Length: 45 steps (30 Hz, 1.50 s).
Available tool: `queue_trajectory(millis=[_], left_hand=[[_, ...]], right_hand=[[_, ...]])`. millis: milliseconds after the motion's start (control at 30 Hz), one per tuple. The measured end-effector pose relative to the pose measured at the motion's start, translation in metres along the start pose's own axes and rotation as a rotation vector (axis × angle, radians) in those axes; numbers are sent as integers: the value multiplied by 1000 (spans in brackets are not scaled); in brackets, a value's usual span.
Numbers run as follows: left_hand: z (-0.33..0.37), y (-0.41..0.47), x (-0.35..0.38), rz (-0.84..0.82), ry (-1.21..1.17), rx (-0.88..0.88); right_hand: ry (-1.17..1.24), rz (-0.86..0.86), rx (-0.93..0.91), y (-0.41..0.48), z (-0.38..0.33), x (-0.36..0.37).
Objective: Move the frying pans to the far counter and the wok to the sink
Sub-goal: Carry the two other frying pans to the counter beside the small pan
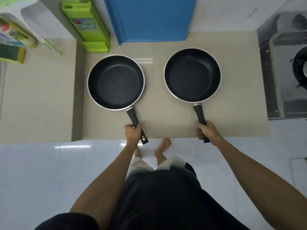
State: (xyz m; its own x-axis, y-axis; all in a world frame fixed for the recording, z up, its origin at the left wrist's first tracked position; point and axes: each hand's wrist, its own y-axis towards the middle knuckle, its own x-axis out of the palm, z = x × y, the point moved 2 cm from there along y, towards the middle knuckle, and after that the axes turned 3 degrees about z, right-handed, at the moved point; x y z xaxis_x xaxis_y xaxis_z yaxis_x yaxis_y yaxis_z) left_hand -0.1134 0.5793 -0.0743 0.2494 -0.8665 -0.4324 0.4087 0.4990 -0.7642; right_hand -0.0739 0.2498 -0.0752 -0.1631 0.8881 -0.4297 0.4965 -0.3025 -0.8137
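Two frying pans are sitting side by side over the beige counter (157, 120), one per hand. Left pan (116, 82) is lying left of centre, right pan (192, 75) a little farther back and to the right; the two are apart, not touching. Both are empty, dark insides facing up, handles pointing back toward the person.

Progress, as a judgement: whether this is the far counter or the starting one cannot be told from this view, so the pans are either just arriving or just leaving. Whether the bases are resting on the counter or hanging just above it is also not clear. The wok step is looking undone: a dark round vessel (300, 70) is showing at the right edge on the stove (274, 80), possibly the wok, but it is cut off by the frame. No sink is identifiable here.

Hands:
- Left hand (132, 133) is wrapping closed around the left pan's handle (135, 122), fingers curled fully over it, gripping past the middle so the hanging-hole end is sticking out behind the hand.
- Right hand (206, 130) is wrapping closed around the right pan's handle (200, 116), likewise near the rear, with the handle tip showing below the fist.

Both grips are looking firm and matched. Neither hand is touching the counter or anything else.
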Motion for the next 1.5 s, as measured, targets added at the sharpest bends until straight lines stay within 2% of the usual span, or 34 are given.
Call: queue_trajectory(millis=[133,267,367,500,700,933,1067,1267,1500], left_hand=[[-12,1,6,-127,-277,-57],[-22,0,8,-120,-478,-154],[-30,3,2,-70,-400,-139],[-27,2,-11,-115,-402,-103],[-19,-9,-29,18,-298,9],[-14,-15,-49,5,-249,69],[-11,-19,-73,-36,-243,129],[-12,-33,-128,-92,-268,230],[-45,-41,-227,-76,-310,374]], right_hand=[[200,-93,90,4,1,-5],[289,-137,127,9,4,-5],[237,-100,54,8,6,0],[178,35,-88,-2,5,13],[91,137,-89,-20,-6,26],[121,165,-92,-33,-23,27],[79,181,-165,-47,-22,22],[57,163,-278,-87,-45,36],[69,100,-442,-145,-73,91]])
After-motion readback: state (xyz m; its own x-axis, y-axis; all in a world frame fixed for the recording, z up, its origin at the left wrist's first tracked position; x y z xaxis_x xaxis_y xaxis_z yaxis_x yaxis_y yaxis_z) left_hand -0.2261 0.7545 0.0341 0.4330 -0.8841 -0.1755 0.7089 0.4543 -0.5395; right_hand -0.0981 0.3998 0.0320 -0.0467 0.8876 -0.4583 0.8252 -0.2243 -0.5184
